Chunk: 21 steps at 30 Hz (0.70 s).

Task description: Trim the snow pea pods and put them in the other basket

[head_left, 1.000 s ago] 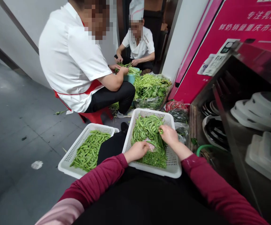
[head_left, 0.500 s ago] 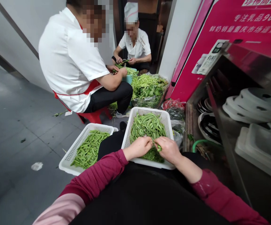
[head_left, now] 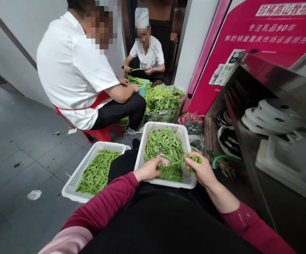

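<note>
A white perforated basket (head_left: 192, 141) rests on my lap, with green pea pods (head_left: 165, 143) at its far side and a heap of fine green trimmings (head_left: 171, 173) at its near side. My right hand (head_left: 202, 169) is closed around several pods at the basket's right edge, one of them pointing left from the fingertips. Over the near left part of the basket, my left hand (head_left: 149, 170) has its fingers curled beside the trimmings; what its fingertips hold, if anything, is too small to tell. A second white basket (head_left: 72, 185), with more pods, lies to the left.
A person in white (head_left: 73, 70) sits on a red stool (head_left: 102, 134) at the left. Another person (head_left: 147, 53) crouches behind leafy greens (head_left: 163, 100). At the right stands a metal shelf (head_left: 250, 158) with white dishes (head_left: 271, 118).
My hands have moved apart, the left one leftward and the right one rightward with pods in it. A bare patch of basket bottom now shows between them. The whole view has shifted slightly.
</note>
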Each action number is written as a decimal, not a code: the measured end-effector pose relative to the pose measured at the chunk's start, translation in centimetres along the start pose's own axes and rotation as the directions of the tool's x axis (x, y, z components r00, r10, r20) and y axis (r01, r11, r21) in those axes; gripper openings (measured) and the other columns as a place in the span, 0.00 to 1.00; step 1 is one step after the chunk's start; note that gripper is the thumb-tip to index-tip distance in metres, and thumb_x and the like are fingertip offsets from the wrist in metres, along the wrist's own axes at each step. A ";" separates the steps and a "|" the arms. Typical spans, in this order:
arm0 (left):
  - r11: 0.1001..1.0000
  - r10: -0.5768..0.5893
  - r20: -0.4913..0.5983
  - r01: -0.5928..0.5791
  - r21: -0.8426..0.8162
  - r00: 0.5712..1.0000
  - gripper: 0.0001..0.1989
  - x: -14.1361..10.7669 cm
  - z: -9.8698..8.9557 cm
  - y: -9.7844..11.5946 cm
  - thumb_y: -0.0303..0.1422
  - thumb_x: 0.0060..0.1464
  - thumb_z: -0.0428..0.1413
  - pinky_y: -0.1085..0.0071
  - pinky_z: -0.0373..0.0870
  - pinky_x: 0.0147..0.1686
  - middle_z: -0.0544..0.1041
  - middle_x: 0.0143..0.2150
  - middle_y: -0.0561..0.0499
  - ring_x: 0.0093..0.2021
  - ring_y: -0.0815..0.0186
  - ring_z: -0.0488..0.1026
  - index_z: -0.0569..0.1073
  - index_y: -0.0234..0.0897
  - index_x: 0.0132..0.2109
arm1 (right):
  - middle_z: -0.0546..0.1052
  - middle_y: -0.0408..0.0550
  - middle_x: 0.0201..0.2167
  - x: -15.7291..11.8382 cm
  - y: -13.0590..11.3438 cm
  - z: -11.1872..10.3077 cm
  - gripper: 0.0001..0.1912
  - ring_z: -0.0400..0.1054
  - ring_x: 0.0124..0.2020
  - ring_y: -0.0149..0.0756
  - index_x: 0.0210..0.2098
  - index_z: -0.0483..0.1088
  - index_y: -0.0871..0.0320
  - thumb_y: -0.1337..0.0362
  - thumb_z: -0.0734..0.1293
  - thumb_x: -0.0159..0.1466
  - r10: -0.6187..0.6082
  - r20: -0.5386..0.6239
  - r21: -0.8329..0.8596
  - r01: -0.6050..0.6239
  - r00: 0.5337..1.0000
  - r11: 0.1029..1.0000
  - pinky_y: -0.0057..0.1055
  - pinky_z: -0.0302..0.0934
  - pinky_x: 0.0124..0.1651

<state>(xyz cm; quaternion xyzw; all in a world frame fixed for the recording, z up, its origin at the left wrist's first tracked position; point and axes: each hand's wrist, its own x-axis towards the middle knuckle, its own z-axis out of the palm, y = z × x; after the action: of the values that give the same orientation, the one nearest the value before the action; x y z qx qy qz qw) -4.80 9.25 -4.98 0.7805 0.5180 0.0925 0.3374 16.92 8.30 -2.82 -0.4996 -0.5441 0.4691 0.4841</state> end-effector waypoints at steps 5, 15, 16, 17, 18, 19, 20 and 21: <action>0.963 0.266 0.128 -0.256 -0.086 0.956 0.12 -0.5 -1.8 3.6 0.32 0.55 0.43 0.78 0.60 0.28 0.70 0.27 0.53 0.25 0.73 0.65 0.71 0.34 0.34 | 0.67 0.41 0.17 -0.3 0.2 0.6 0.13 0.61 0.19 0.32 0.34 0.68 0.58 0.55 0.64 0.56 -0.019 0.112 -0.230 0.045 0.993 0.972 0.29 0.56 0.27; 0.916 0.332 0.100 -0.346 0.205 0.938 0.12 -1.2 -1.6 3.7 0.34 0.53 0.48 0.76 0.57 0.25 0.69 0.21 0.52 0.22 0.71 0.63 0.70 0.36 0.25 | 0.67 0.44 0.26 0.6 -1.0 1.0 0.06 0.62 0.27 0.31 0.26 0.68 0.57 0.62 0.63 0.56 -0.047 0.743 -0.531 0.630 0.668 0.566 0.25 0.54 0.29; 0.923 0.337 0.042 -0.338 0.186 0.941 0.13 -1.2 -1.5 3.6 0.34 0.54 0.46 0.76 0.57 0.26 0.69 0.22 0.52 0.23 0.71 0.64 0.70 0.35 0.26 | 0.67 0.43 0.25 0.6 -0.8 1.5 0.06 0.62 0.27 0.31 0.25 0.67 0.57 0.62 0.64 0.55 -0.044 0.702 -0.512 0.546 0.711 0.663 0.25 0.54 0.29; 0.932 0.332 -0.028 -0.323 0.166 0.943 0.14 -1.1 -1.3 3.5 0.34 0.55 0.45 0.76 0.58 0.26 0.70 0.23 0.52 0.24 0.71 0.64 0.70 0.35 0.26 | 0.67 0.42 0.24 0.4 -0.5 2.1 0.07 0.62 0.27 0.31 0.25 0.67 0.58 0.61 0.65 0.54 -0.028 0.637 -0.478 0.423 0.771 0.770 0.25 0.54 0.29; 0.941 0.320 -0.105 -0.303 0.149 0.942 0.15 -1.0 -1.0 3.3 0.34 0.56 0.43 0.77 0.58 0.27 0.70 0.24 0.52 0.25 0.71 0.65 0.69 0.35 0.27 | 0.66 0.41 0.23 0.2 -0.1 2.8 0.08 0.61 0.26 0.30 0.25 0.66 0.58 0.60 0.66 0.53 0.014 0.557 -0.413 0.262 0.830 0.872 0.25 0.54 0.28; 0.950 0.302 -0.179 -0.280 0.135 0.937 0.15 -0.8 -0.7 3.1 0.33 0.56 0.42 0.77 0.59 0.28 0.70 0.24 0.51 0.26 0.71 0.65 0.69 0.34 0.27 | 0.65 0.40 0.20 0.0 0.4 3.4 0.10 0.61 0.23 0.29 0.25 0.65 0.59 0.58 0.66 0.52 0.085 0.476 -0.312 0.078 0.875 0.947 0.25 0.54 0.26; 0.960 0.276 -0.245 -0.252 0.126 0.929 0.16 -0.6 -0.4 2.8 0.33 0.57 0.41 0.76 0.60 0.30 0.70 0.25 0.51 0.27 0.71 0.66 0.69 0.34 0.28 | 0.64 0.39 0.18 -0.2 1.0 4.0 0.12 0.59 0.20 0.28 0.24 0.64 0.59 0.57 0.67 0.51 0.176 0.406 -0.184 -0.109 0.897 0.977 0.25 0.53 0.23; 0.969 0.243 -0.298 -0.216 0.123 0.923 0.16 -0.3 -0.1 2.5 0.33 0.57 0.40 0.76 0.60 0.31 0.71 0.26 0.50 0.28 0.70 0.67 0.69 0.34 0.28 | 0.62 0.38 0.16 -0.2 1.5 4.5 0.13 0.57 0.17 0.27 0.24 0.62 0.58 0.55 0.67 0.51 0.268 0.353 -0.044 -0.270 0.896 0.962 0.25 0.52 0.20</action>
<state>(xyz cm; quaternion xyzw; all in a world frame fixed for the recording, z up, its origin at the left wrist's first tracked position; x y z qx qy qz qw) -3.13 8.40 -3.30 0.8256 0.4731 0.2300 0.2039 12.61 8.08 -4.76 -0.4755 -0.5470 0.6156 0.3096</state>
